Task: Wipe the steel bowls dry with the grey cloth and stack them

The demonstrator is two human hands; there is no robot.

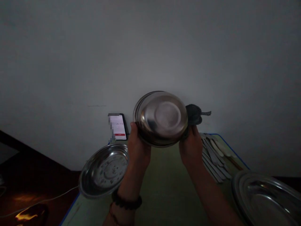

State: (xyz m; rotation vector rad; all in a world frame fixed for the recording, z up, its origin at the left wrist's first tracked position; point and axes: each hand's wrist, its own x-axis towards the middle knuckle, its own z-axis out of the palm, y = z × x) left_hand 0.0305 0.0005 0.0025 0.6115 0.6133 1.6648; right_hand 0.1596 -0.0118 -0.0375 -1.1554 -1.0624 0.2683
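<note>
I hold a round steel bowl (161, 118) up in front of me, tilted so its underside faces the camera. My left hand (138, 147) grips its left rim, thumb on the edge. My right hand (191, 146) is closed at the bowl's right rim together with a dark mesh scrubbing cloth (195, 113) that sticks out past the bowl. A dark bead bracelet sits on my left wrist.
A second steel bowl (104, 169) rests on the green table (164, 188) at the left. A large steel plate (265, 197) lies at the lower right. Several metal utensils (216, 157) lie in a row at the right. A lit phone (118, 126) leans against the wall.
</note>
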